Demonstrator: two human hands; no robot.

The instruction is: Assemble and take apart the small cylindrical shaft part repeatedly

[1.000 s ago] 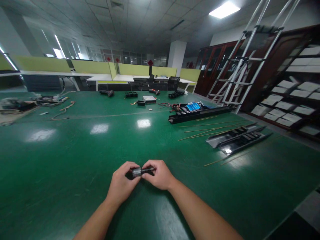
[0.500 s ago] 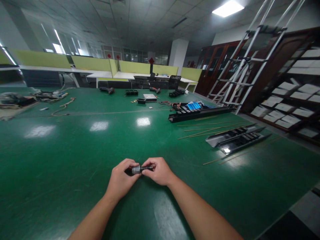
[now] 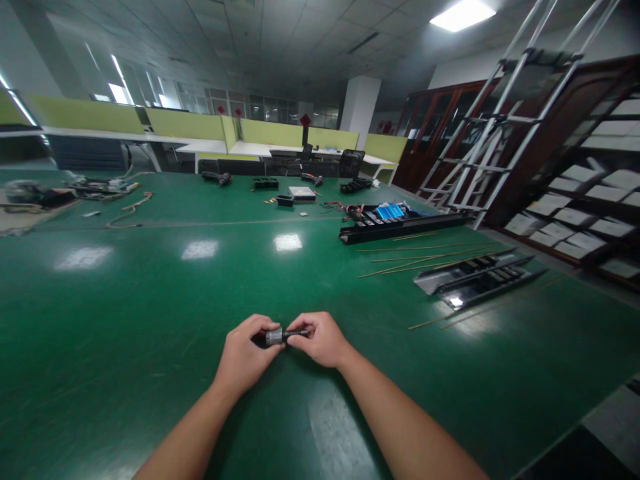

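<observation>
My left hand is closed around a short silver metal cylinder, which looks like a drill chuck. Its left end is dark and partly covered by the fingers. From the cylinder's right side runs a thin dark shaft, like a drill bit. My right hand pinches this shaft between thumb and fingers. Both hands are close together, low over the near middle of the green table. Whether the shaft is fixed in the cylinder I cannot tell.
To the right lie black metal channels, thin rods and a long black rail. Small black parts, a white box and tools lie at the far edge. Cluttered equipment sits at far left; a metal ladder frame stands beyond.
The view has shifted slightly. Both hands keep the same hold on the cylinder and shaft, with hardly any movement to be seen.
</observation>
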